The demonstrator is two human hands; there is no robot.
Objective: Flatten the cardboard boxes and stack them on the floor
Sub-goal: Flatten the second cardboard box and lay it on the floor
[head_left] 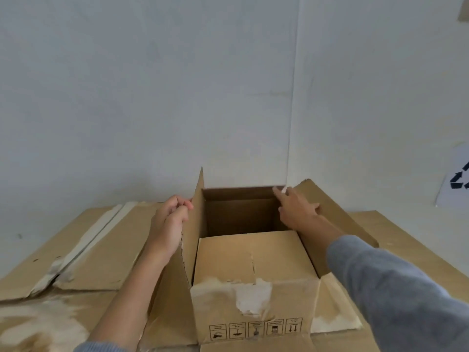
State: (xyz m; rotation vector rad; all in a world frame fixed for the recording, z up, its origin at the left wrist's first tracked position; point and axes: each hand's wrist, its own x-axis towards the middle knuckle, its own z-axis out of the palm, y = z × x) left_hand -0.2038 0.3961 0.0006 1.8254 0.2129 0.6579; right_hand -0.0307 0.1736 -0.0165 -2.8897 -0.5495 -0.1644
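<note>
In the head view, the open cardboard box (253,270) stands on flattened cardboard (88,245), between both hands. The left hand (168,224) pinches its upright left flap (196,212); the right hand (295,212), fingers spread, presses the right flap (337,214) outward.

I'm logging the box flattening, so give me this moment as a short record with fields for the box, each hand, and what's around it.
open box: upright, top open, near flap folded inward, inside looks empty
left flap: standing up
left hand: closed grip on the left flap's edge
right flap: leaning outward
right hand: open, fingers at the box's far right corner, palm against the right flap
flattened cardboard: lying flat beneath and left of the box
recycling sign: on the wall, right
</note>
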